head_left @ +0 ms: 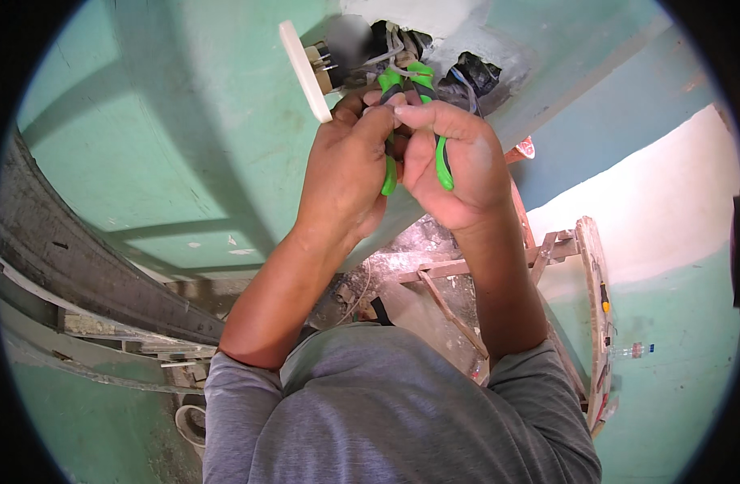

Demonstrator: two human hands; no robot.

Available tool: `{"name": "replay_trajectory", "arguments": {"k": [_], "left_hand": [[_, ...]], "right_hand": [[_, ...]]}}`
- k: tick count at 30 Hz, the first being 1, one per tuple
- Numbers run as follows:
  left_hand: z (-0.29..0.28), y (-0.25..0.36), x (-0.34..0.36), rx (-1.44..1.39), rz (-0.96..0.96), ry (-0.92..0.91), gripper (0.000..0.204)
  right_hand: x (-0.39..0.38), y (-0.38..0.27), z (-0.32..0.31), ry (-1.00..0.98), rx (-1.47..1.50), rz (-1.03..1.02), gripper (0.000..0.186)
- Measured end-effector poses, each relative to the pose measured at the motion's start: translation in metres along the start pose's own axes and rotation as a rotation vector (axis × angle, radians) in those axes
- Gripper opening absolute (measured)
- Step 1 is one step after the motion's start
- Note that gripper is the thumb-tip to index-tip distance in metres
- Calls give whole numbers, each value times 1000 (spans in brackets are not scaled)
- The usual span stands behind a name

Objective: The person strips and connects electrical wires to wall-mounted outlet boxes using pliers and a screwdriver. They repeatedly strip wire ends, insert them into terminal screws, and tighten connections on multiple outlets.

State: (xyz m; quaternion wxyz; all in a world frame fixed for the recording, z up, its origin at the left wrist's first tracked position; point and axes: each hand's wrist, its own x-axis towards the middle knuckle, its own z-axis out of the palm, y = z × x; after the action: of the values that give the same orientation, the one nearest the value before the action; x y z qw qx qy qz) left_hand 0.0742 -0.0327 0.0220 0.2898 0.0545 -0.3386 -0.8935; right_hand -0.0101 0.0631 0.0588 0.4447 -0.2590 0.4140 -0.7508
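R hand [462,157] has fingers curled round green-handled pliers [444,165] just below wires [396,50] from the broken wall hole, L hand [337,169] bunched alongside, can't tell its exact grip, w/ white elec. faceplate [304,71] nearby.

Room looked under renovation: green wall [184,129] had rough holes [486,77] with loose wires [397,44] showing, pale plaster [511,58] around them, dusty floor [414,240], worn wooden frame [592,270] standing nearby.
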Motion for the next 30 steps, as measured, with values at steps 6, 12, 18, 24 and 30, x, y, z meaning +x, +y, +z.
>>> {"name": "replay_trajectory", "arguments": {"k": [6, 12, 18, 24, 30], "left_hand": [[1, -6, -2, -11, 30, -20, 20], [-1, -6, -2, 65, 57, 5, 17], [3, -3, -2, 142, 46, 60, 24], [-1, -9, -5, 119, -10, -93, 40], [-6, -27, -19, 106, -2, 26, 34]], "right_hand": [[1, 4, -9, -98, 101, -3, 22], [4, 7, -17, -128, 192, 47, 22], [-3, 3, -4, 19, -74, 15, 20], [-33, 7, -3, 71, -436, -1, 33], [-69, -17, -5, -177, -1312, -89, 38]]}}
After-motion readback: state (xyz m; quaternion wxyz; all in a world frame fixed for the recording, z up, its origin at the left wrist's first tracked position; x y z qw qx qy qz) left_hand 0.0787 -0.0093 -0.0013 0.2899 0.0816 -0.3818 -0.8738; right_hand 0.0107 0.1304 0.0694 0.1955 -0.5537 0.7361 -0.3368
